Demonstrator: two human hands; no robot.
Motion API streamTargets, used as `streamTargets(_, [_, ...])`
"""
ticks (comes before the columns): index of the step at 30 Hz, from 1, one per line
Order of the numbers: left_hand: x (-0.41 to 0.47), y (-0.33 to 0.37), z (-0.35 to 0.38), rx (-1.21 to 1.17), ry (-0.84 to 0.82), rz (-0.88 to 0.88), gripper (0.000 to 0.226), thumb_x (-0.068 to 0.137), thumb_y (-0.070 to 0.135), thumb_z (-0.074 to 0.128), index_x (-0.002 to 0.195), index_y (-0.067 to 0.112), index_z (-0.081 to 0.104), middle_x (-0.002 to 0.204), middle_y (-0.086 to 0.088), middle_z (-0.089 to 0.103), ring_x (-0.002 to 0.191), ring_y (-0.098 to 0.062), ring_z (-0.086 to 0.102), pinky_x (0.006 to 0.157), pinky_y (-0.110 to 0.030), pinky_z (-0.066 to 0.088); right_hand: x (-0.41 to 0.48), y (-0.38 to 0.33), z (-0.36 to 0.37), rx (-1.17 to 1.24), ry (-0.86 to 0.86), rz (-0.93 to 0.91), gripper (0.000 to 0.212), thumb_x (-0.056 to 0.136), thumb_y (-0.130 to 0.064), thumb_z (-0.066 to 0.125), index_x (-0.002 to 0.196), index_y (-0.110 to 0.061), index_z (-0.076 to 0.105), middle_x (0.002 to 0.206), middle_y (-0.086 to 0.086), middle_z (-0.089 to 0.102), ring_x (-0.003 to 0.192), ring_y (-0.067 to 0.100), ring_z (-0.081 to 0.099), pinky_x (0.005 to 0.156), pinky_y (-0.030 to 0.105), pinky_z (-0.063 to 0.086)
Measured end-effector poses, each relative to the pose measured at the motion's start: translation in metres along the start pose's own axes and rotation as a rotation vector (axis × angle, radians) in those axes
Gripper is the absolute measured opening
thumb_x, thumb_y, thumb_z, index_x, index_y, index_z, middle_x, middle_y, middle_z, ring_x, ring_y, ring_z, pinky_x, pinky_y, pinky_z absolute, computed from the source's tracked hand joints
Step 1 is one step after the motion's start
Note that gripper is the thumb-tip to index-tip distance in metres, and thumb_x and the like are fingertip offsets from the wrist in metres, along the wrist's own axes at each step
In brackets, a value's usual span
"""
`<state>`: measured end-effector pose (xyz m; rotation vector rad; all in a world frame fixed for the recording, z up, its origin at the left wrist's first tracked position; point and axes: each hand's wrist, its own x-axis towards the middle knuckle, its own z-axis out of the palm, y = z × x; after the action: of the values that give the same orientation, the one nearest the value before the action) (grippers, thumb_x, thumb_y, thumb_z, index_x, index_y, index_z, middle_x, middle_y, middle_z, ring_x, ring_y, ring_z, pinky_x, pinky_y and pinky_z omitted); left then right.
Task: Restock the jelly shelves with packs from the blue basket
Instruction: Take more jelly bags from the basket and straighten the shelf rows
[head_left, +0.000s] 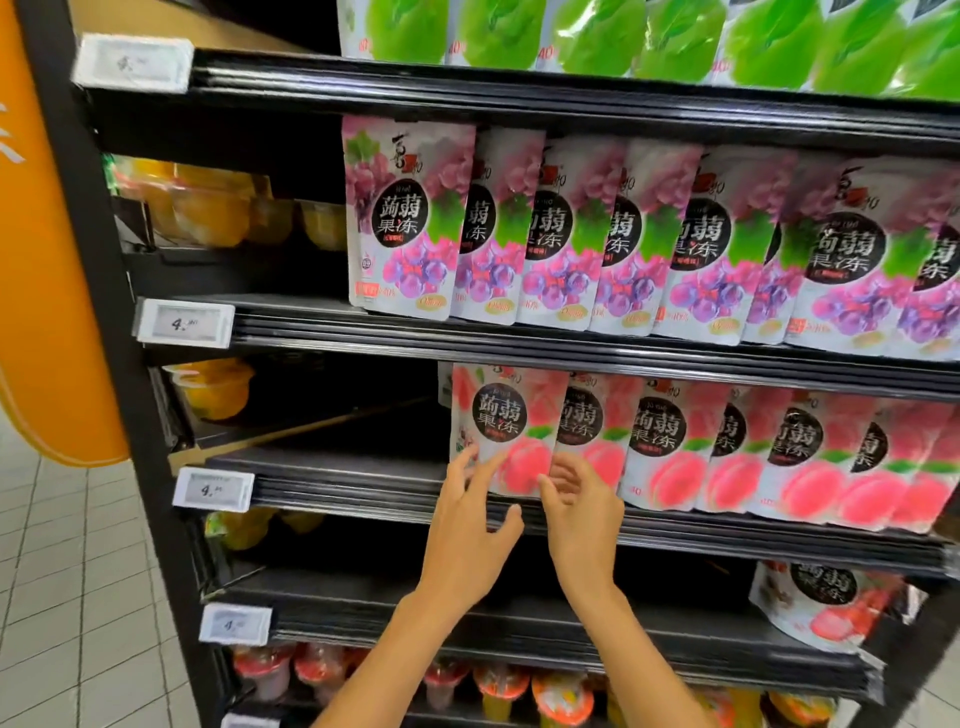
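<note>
Faced the leftmost peach jelly pack (501, 426), upright at the front of the peach shelf (337, 480), long axis vertical, first in a row of like packs running rightward. Held both hands at its bottom edge, a narrow gap between them: left hand (467, 525) with fingers straight and spread, tips at the lower left corner; right hand (582, 514) with fingers loosely curved at the lower right edge, gripping nothing that could be made out. Judged the left hand slightly nearer the pack's face. Could not tell touching from hovering through fingertip blur. Found no blue basket in view. Noted dark shelf depth left of the pack, judged the gap to fill. Lost the row's right end past the frame edge.
</note>
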<state>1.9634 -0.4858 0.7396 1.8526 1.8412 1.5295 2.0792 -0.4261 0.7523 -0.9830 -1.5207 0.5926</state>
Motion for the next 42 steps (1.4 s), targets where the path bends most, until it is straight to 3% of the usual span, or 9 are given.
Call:
streamTargets(9, [-0.003,0.004,-0.004,-0.096,0.039,0.002,0.045,0.093,0.016,0.061,0.131,0.038,0.051,0.148,0.009,0.035,0.135,-0.003,0.034,0.088,0.008,0.026,-0.005,0.001,-0.006,0.040,0.050,0.029,0.021,0.089,-0.011,0.070,0.109,-0.016,0.064,0.083,-0.012,0.067,0.075,0.001,0.064,0.068,0.007,0.049])
streamTargets(13, [-0.015,0.007,-0.006,-0.343,0.116,-0.022,0.040,0.091,0.004,0.061,0.124,0.025,0.056,0.123,0.011,0.061,0.117,-0.001,0.057,0.099,-0.013,0.044,-0.019,0.000,-0.011,0.158,0.082,0.080,0.019,0.089,-0.016,0.071,0.106,-0.017,0.063,0.084,-0.009,0.069,0.075,-0.005,0.064,0.068,0.006,0.047])
streamTargets(19, [-0.070,-0.024,0.002,-0.396,0.055,-0.184,0.028,0.093,0.004,0.058,0.118,0.016,0.058,0.099,0.003,0.070,0.094,-0.006,0.066,0.082,-0.016,0.050,-0.078,0.034,-0.017,0.083,-0.002,0.235,0.010,0.091,-0.019,0.067,0.101,-0.019,0.067,0.087,-0.009,0.070,0.080,-0.001,0.065,0.070,0.013,0.050])
streamTargets(24, [-0.172,-0.093,0.031,-0.339,-0.129,-0.507,0.024,0.094,0.000,0.057,0.117,0.006,0.060,0.098,-0.003,0.072,0.091,-0.014,0.066,0.082,-0.021,0.051,-0.176,0.101,-0.019,0.054,-0.210,0.653,0.006,0.088,-0.014,0.066,0.088,-0.018,0.071,0.083,0.001,0.072,0.072,0.009,0.066,0.064,0.027,0.055])
streamTargets(27, [-0.253,-0.145,0.054,-0.280,-0.231,-0.704,0.022,0.092,-0.003,0.058,0.113,0.001,0.063,0.101,-0.010,0.072,0.090,-0.015,0.064,0.080,-0.020,0.049,-0.253,0.153,-0.016,0.054,-0.285,0.923,0.017,0.090,-0.015,0.067,0.076,-0.024,0.070,0.073,-0.006,0.073,0.064,0.007,0.067,0.054,0.021,0.053])
streamTargets(32, [-0.382,-0.223,0.092,-0.166,-0.409,-0.947,0.018,0.094,0.001,0.057,0.110,0.002,0.066,0.094,0.003,0.063,0.082,-0.008,0.060,0.074,-0.012,0.050,-0.378,0.259,-0.015,-0.088,-0.495,1.176,0.009,0.092,-0.011,0.063,0.095,-0.013,0.071,0.094,0.009,0.070,0.084,0.022,0.065,0.079,0.037,0.055])
streamTargets(35, [-0.444,-0.265,0.119,-0.118,-0.450,-1.002,0.012,0.090,-0.008,0.058,0.100,-0.011,0.066,0.095,-0.014,0.065,0.088,-0.020,0.060,0.080,-0.035,0.050,-0.445,0.324,-0.021,-0.215,-0.537,1.274,0.017,0.093,-0.010,0.061,0.107,-0.003,0.070,0.096,0.009,0.067,0.086,0.020,0.062,0.072,0.023,0.052])
streamTargets(39, [-0.521,-0.325,0.160,-0.068,-0.459,-1.087,0.014,0.080,-0.016,0.059,0.092,-0.013,0.067,0.086,-0.011,0.069,0.076,0.000,0.059,0.071,-0.009,0.043,-0.516,0.409,-0.030,-0.329,-0.589,1.353,0.011,0.091,-0.008,0.062,0.099,-0.014,0.067,0.095,0.007,0.065,0.087,0.022,0.060,0.079,0.034,0.052])
streamTargets(42, [-0.571,-0.370,0.194,-0.071,-0.449,-1.215,0.034,0.073,0.005,0.053,0.099,-0.014,0.065,0.095,-0.023,0.069,0.084,-0.029,0.065,0.079,-0.039,0.049,-0.560,0.475,-0.022,-0.421,-0.587,1.310,0.008,0.091,-0.002,0.059,0.091,-0.002,0.067,0.085,0.015,0.064,0.080,0.025,0.057,0.069,0.033,0.048])
